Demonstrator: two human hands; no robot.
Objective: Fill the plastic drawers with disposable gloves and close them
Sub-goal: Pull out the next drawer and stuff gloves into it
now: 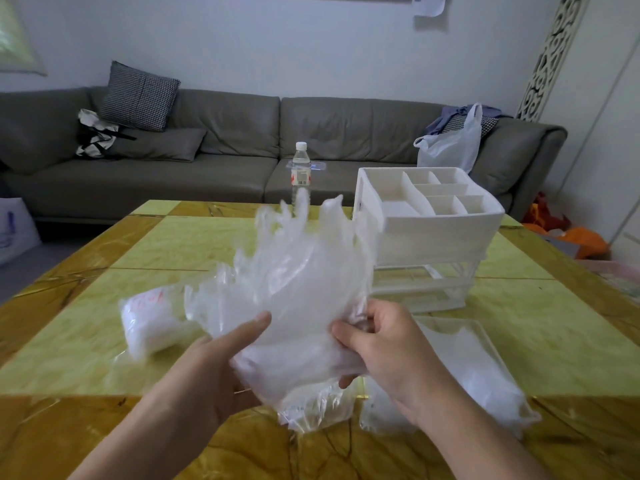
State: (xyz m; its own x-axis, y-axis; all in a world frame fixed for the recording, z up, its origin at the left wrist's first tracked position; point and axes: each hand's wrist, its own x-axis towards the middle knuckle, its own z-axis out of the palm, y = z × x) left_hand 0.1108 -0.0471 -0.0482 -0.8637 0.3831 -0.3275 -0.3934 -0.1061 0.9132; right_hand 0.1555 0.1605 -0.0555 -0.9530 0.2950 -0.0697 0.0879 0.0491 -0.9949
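Observation:
Both my hands hold up a thick bunch of clear disposable gloves (304,282) above the table, glove fingers pointing up. My left hand (221,365) grips its lower left side, thumb on top. My right hand (384,344) pinches the lower right edge. Behind the bunch stands a white plastic drawer unit (433,237) with a divided top tray; its lower drawer slots look see-through. A clear pulled-out drawer (481,351) lies on the table at the right with gloves inside. A sealed pack of gloves (152,323) lies at the left.
A yellow-green marble table (180,244) carries everything. A water bottle (300,171) stands at the far edge. Loose plastic packaging (311,410) lies under my hands. A grey sofa (225,140) with cushions and a white bag (450,143) runs along the back wall.

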